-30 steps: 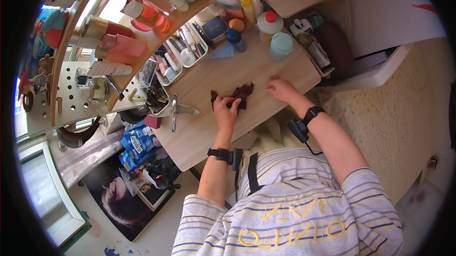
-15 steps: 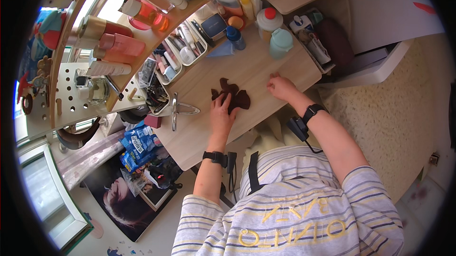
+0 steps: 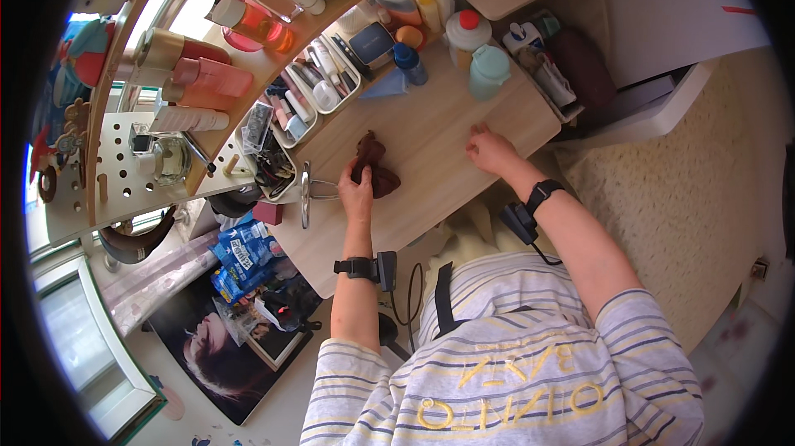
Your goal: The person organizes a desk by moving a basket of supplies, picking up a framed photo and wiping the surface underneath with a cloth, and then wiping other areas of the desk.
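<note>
"Fingers of the left hand (image 3: 357, 195): clamped on what?"
"On the left edge of a crumpled dark-brown cloth (image 3: 379, 178), resting on the pale wood-grain bench (image 3: 439, 123)."
"Lying which way?"
"Just rightward of thumb and fingers, long axis running away from the body, slanting left."
"And the right hand (image 3: 490, 152)?"
"Well apart, farther right; fingers curled, impossible to tell whether holding anything."

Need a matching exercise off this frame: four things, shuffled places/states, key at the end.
1. dark brown cloth
2. right hand
3. mint container
4. blue package

A. standing beside a red-lidded jar
B. left of the tabletop
C. touched by the left hand
D. fingers curled, apart from the cloth

Pairs: 1-C, 2-D, 3-A, 4-B
</note>
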`<action>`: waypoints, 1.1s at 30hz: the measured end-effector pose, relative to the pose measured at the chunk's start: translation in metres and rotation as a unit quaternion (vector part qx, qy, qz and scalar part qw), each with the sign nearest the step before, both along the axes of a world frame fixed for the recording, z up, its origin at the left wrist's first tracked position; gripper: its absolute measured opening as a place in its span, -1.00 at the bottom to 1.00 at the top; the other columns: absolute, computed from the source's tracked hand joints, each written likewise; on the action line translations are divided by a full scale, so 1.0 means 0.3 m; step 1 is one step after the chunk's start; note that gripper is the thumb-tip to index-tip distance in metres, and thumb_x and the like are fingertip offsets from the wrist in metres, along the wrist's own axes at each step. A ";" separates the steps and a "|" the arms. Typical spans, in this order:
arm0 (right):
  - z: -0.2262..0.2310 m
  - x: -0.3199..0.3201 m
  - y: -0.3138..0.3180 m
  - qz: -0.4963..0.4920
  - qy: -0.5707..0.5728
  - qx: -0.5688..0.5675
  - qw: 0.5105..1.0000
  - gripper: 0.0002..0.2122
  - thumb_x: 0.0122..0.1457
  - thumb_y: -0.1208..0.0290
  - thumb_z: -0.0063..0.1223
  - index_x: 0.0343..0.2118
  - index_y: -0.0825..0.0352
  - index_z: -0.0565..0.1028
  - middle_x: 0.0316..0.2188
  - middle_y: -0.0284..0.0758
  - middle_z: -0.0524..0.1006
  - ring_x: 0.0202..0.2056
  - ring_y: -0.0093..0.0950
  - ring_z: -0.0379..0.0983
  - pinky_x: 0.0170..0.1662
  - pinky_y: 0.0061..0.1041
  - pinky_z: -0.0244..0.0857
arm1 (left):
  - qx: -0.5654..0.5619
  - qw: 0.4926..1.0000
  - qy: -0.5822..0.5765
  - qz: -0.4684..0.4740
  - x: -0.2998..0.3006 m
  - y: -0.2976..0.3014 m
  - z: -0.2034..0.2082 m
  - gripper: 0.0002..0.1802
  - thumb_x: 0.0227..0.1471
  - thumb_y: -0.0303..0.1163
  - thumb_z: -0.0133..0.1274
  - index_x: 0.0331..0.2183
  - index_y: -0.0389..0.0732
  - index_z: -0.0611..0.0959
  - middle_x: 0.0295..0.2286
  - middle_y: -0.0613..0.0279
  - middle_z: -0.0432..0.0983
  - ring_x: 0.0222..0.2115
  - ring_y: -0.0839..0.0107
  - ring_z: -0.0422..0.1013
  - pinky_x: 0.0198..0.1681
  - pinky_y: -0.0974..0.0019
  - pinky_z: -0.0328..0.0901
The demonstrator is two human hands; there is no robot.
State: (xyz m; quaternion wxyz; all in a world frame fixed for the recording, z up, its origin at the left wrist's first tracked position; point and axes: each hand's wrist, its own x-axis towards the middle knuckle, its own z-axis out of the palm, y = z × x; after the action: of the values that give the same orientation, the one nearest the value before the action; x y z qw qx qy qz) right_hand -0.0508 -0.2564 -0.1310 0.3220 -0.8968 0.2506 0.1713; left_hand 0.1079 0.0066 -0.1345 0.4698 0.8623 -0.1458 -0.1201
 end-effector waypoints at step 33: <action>-0.008 -0.007 0.002 0.017 0.005 -0.013 1.000 -0.81 0.12 0.32 -0.03 -0.27 0.22 0.57 0.21 -0.27 0.20 0.25 -0.26 0.02 0.07 -0.17 0.18 | 0.181 0.933 -0.183 -0.251 -0.277 -0.086 0.066 -0.35 -0.23 -0.55 0.14 0.02 -0.12 0.45 -0.06 0.08 0.36 -0.10 0.03 0.27 -0.08 0.13 0.29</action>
State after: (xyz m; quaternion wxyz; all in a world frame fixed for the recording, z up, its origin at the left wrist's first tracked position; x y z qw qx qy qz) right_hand -0.0528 -0.2559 -0.1335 0.3058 -0.9042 0.2391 0.1784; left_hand 0.0247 -0.0192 -0.1147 0.2257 0.8750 -0.4167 -0.0990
